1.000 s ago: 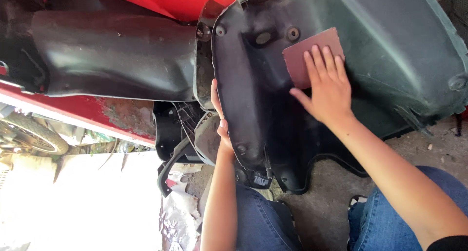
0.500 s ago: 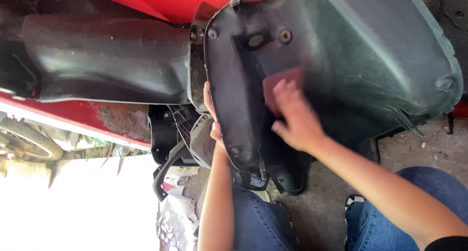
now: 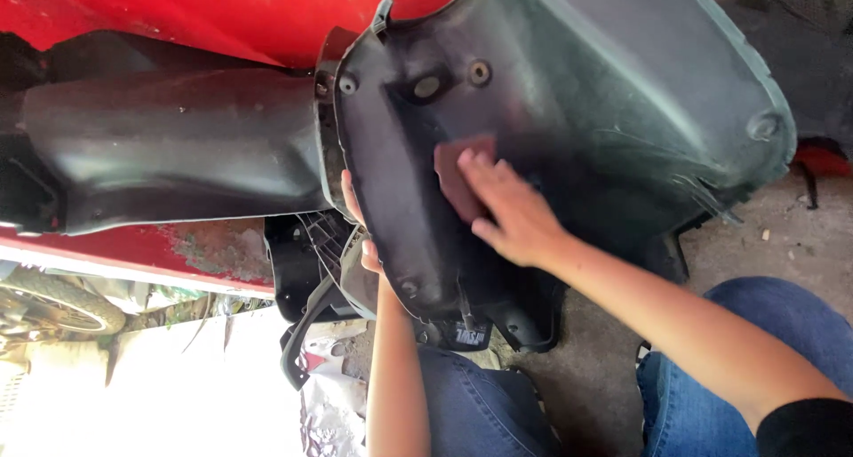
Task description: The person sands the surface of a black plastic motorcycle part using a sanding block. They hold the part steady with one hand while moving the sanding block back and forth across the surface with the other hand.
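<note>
A large, curved panel (image 3: 569, 137) of dark green-black plastic, matt and dusty, with moulded ridges and round screw holes, leans against a red body (image 3: 222, 13) whose paint is chipped and rusty along its lower edge. A small reddish-brown sanding sheet (image 3: 458, 177), flat and rectangular, lies on the panel's inner face. The right hand (image 3: 511, 213) presses flat on the sheet, fingers stretched out over it. The left hand (image 3: 360, 230) grips the panel's near edge, fingers curled behind the rim and mostly hidden. Blue denim knees (image 3: 480, 413) below, on rough concrete
</note>
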